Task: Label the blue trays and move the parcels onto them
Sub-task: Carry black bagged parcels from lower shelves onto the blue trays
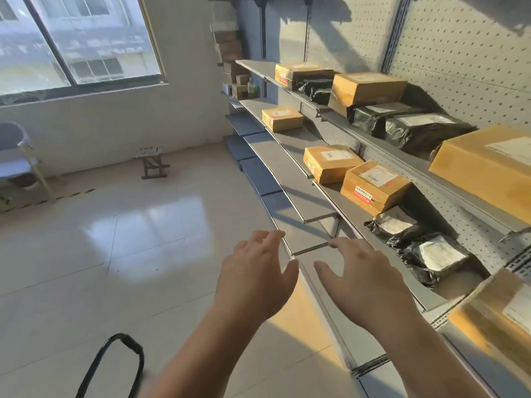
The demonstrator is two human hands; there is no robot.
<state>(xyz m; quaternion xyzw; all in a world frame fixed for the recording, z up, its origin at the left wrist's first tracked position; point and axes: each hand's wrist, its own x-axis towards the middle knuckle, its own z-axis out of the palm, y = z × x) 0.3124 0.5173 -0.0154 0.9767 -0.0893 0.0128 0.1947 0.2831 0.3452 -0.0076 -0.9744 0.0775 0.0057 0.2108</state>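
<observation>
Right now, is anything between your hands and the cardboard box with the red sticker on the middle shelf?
Nothing visible does. The left hand and right hand hover open near the front edge of the shelf; only its bare surface lies before the cardboard box.

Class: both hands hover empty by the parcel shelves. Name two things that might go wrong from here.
The near box juts forward close to the right hand and its arm; a careless reach might knock it down. The black bags lie heaped and overlapping, so pulling one may drag its neighbour out.
</observation>
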